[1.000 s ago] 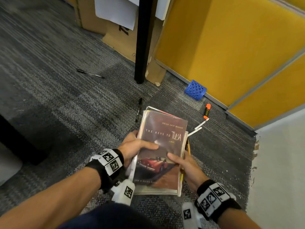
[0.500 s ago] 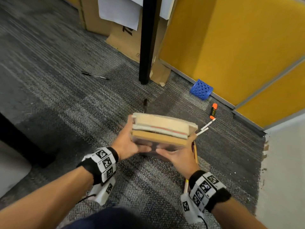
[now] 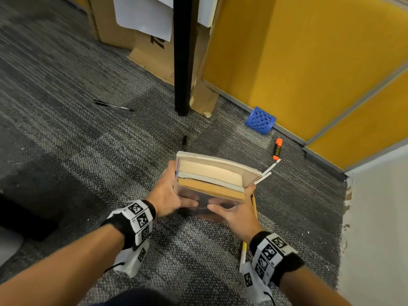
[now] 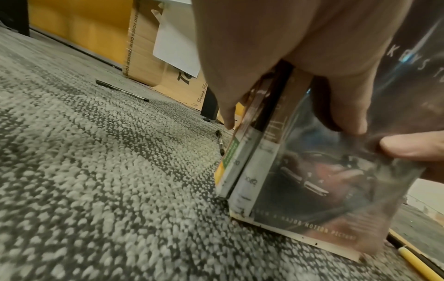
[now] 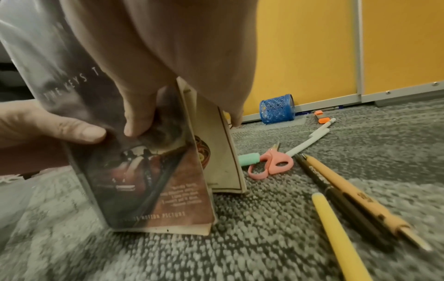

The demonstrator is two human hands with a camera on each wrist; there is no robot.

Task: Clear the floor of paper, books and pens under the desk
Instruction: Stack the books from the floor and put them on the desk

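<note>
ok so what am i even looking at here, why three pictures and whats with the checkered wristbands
No machine here: a person is tidying a carpeted floor, filmed by three worn cameras. The wide picture comes from a head camera looking down at both arms; the checkered bands sit on the wrists beside two small wrist cameras, which give the two close-up pictures.

The left hand and right hand together hold a stack of paperback books standing on edge on the grey carpet, one hand at each side.

Lying on the carpet: a black pen, an orange highlighter, white pens, pink scissors, a yellow pen, two more pens, and a blue mesh pen cup tipped over by the yellow partition wall.
</note>
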